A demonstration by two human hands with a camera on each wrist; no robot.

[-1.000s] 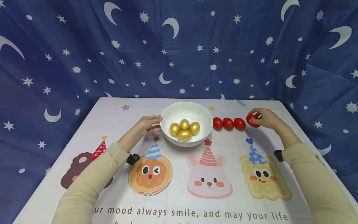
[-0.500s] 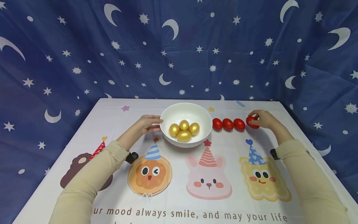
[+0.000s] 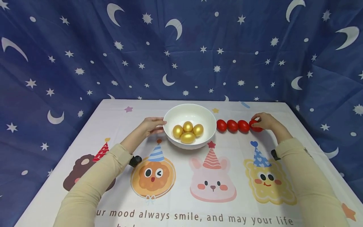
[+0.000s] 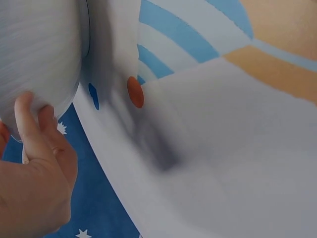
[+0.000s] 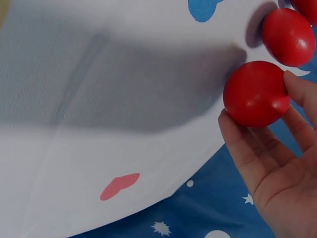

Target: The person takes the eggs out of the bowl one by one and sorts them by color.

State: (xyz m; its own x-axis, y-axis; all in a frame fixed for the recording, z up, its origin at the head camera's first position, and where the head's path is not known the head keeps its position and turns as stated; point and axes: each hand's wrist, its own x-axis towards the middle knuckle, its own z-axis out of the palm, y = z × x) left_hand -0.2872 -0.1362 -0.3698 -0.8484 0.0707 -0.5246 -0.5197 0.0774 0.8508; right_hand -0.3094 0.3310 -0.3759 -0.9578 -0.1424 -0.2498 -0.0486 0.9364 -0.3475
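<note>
A white bowl (image 3: pixel 189 110) stands on the table with several gold eggs (image 3: pixel 187 137) lying inside it. My left hand (image 3: pixel 150 126) holds the bowl's left side, fingertips at its rim and outer wall; the left wrist view shows curved fingers (image 4: pixel 30 129) against the wall. To the bowl's right, red eggs (image 3: pixel 232 126) lie in a row. At that row's right end my right hand (image 3: pixel 266 121) grips another red egg (image 5: pixel 256 94) between thumb and fingers. It sits close beside its neighbour (image 5: pixel 289 37); whether they touch I cannot tell.
The white tablecloth (image 3: pixel 181 176) carries printed cartoon figures and lettering. A dark blue curtain (image 3: pixel 127 82) with moons and stars hangs behind the table. The table's back edge runs just beyond the bowl and the eggs.
My right hand has lowered its red egg to the right end of the row, narrowing the gap to the neighbouring egg. My left hand and the bowl have stayed in place.
</note>
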